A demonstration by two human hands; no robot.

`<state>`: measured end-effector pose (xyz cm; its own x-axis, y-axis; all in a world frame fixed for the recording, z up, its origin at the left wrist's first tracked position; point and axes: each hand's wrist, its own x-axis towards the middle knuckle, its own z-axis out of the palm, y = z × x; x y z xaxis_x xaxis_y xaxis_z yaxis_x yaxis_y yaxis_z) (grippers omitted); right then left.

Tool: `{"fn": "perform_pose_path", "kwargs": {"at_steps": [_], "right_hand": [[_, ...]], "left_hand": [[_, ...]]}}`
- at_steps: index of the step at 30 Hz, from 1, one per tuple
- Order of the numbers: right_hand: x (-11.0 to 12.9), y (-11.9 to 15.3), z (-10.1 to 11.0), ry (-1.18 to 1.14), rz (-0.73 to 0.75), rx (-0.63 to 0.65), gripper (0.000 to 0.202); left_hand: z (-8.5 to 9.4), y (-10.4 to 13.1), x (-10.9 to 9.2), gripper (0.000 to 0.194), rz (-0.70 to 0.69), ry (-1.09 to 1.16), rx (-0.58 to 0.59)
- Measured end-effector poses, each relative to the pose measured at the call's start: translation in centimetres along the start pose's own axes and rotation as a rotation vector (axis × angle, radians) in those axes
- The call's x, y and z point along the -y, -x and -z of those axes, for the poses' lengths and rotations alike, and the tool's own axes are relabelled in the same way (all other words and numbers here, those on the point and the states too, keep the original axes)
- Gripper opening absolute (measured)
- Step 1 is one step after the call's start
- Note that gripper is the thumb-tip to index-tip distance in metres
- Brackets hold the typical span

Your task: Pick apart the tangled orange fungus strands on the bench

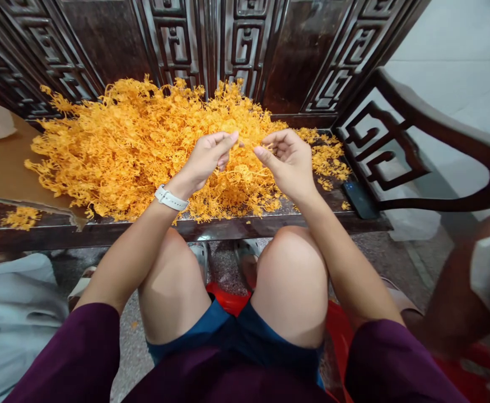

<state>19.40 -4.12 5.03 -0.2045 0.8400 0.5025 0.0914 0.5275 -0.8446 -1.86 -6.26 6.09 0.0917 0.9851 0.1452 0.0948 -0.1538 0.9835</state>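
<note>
A big heap of orange-yellow, curly plastic-looking sprigs lies on a dark wooden bench. Above the heap's right part, my left hand has thumb and forefinger pinched together; what it holds is too small to name against the heap. My right hand is just to the right, a small gap away. Its thumb and forefinger are curved towards each other, with yellow bits between and behind them, and I cannot make out whether it grips any. A white watch band is round my left wrist.
A carved wooden backrest rises behind the heap, with an openwork armrest at the right. A dark phone lies by the armrest. Cardboard stands at the left. Parts of other people show at both sides; a red stool is beneath me.
</note>
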Motion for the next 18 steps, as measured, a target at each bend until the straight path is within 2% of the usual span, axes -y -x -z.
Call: {"fn": "perform_pose_path", "kwargs": {"at_steps": [5,8,11,15,18], "right_hand": [[-0.1,-0.2,-0.1,-0.107,-0.01,-0.002,0.058],[0.0,-0.3,-0.2,-0.081,0.026,-0.083,0.056],[0.4,-0.1,-0.4,-0.057,0.099,-0.13,0.053],[1.9,0.5,-1.0,-0.09,0.191,-0.043,0.05],[2.8,0.7,-1.2,-0.149,0.192,0.021,0.05]], "left_hand": [[-0.1,-0.4,0.3,0.05,-0.052,0.041,-0.12],[-0.4,-0.7,0.6,0.042,-0.053,0.091,-0.14],[-0.8,-0.9,0.7,0.043,-0.044,0.114,-0.167],[-1.4,-0.8,0.4,0.047,-0.089,0.089,-0.183],[-1.9,-0.5,-0.4,0.05,-0.084,0.107,-0.147]]}}
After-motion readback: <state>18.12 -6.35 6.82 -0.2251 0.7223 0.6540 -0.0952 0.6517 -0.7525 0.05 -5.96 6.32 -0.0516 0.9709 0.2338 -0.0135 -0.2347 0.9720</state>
